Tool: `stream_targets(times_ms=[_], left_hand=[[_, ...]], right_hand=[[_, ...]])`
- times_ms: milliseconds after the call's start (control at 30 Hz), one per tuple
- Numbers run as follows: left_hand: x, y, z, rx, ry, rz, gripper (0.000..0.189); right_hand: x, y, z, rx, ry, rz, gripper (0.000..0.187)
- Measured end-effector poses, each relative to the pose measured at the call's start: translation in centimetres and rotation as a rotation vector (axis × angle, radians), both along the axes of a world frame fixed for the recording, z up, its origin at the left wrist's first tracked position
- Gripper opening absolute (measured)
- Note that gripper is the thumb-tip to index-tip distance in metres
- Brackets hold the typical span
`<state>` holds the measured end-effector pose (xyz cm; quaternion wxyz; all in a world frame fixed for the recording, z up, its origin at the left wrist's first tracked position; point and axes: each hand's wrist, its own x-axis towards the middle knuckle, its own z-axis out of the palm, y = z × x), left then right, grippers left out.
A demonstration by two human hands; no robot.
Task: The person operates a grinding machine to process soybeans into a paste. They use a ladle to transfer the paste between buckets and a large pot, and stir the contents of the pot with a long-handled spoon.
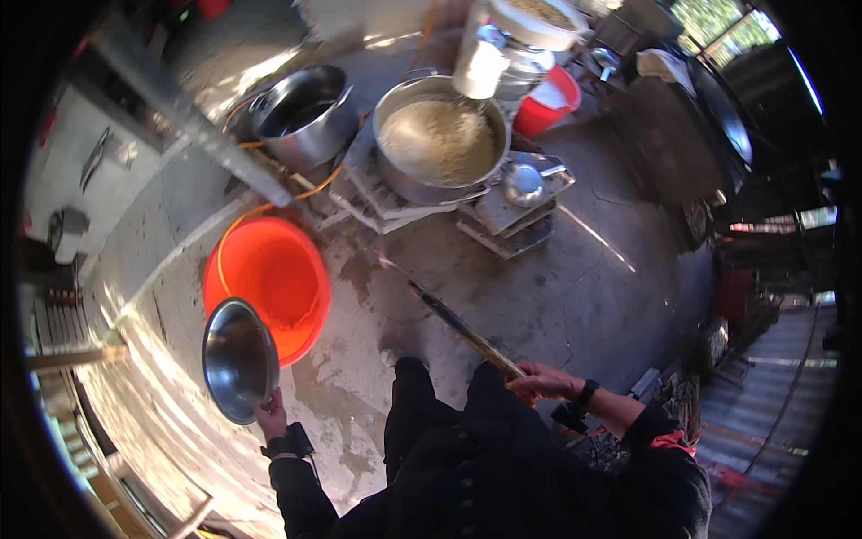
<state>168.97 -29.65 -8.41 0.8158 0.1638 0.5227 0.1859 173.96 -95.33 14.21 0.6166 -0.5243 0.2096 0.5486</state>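
My left hand point(272, 414) grips the rim of a steel basin point(236, 364), which is tilted on edge beside and partly in front of an orange-red plastic tub point(276, 269). No contents show in the basin. A wooden stick point(465, 330) with a blackened far end is held by its near end in my right hand point(547, 384). The stick points away from me toward a large metal pot point(438, 192). Its dark tip stays apart from the pot, and a pale wisp shows just beyond it. Tan, mash-like matter point(431, 138) fills much of the pot.
The pot stands on stacked blocks point(363, 195), with a metal dipper point(524, 185) on slabs beside it. A second metal pot point(306, 124) is at the left, near an orange hose point(323, 185). A red bucket point(566, 94) and a slanting post point(195, 124) stand farther back.
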Motion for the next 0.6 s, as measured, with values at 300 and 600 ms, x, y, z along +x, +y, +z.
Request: stream_targets(times_ms=[300, 600], left_hand=[[9.4, -11.4, 6.7, 0.033, -0.101, -0.428, 0.097], [10.8, -41.9, 4.2, -0.123, 0.114, -0.693, 0.057]], right_hand=[[-16.1, -18.1, -0.6, -0.008, 0.182, -0.628, 0.019], [-16.0, -35.3, -0.1, -0.266, -0.230, -1.050, 0.022]])
